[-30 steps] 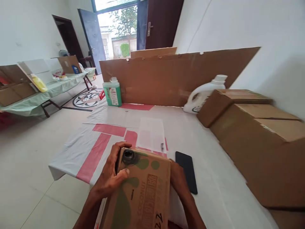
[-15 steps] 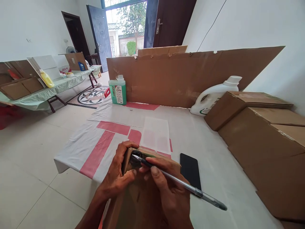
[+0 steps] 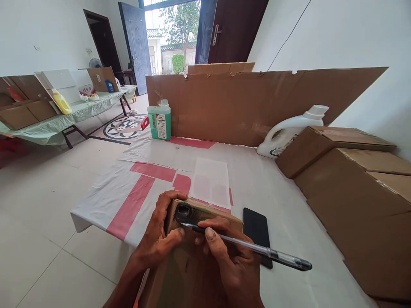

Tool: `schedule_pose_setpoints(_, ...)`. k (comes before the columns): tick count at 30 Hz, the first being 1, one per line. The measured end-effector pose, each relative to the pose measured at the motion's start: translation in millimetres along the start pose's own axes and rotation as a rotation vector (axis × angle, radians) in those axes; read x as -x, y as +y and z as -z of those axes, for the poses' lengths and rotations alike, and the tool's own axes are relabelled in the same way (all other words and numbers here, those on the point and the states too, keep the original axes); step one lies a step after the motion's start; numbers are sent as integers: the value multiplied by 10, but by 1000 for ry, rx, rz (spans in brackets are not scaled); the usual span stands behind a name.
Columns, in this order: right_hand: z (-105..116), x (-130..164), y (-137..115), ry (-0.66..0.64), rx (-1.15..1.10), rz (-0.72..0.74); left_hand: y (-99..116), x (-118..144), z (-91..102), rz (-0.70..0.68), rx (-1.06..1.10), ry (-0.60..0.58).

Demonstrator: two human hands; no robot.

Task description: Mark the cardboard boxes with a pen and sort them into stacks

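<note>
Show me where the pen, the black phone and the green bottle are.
pen (image 3: 244, 244), head view, on the clear barrel past the fingers.
black phone (image 3: 255, 226), head view, on the dark screen.
green bottle (image 3: 159, 124), head view, on the body beside the label.

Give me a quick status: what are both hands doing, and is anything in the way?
Left hand gripping the cardboard box at its corner. Right hand holding the pen, tip on the box top. Black phone beside the box, clear.
</note>
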State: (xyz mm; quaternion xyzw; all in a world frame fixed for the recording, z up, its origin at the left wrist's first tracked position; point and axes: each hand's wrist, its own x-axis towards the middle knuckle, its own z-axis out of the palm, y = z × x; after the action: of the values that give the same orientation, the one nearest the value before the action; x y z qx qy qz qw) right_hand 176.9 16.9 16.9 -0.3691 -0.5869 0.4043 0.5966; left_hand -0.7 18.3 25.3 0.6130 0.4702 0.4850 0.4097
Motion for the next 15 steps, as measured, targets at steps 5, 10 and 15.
schedule_pose_setpoints(5,69,-8,87,124,29,-35,-40,-3,11,6,13,-27)
schedule_pose_setpoints(10,190,-329,45,243,-24,-8,-75,19,4,32,48,-15)
schedule_pose_setpoints(15,597,-700,282,208,399,-178,-95,50,30,125,51,106)
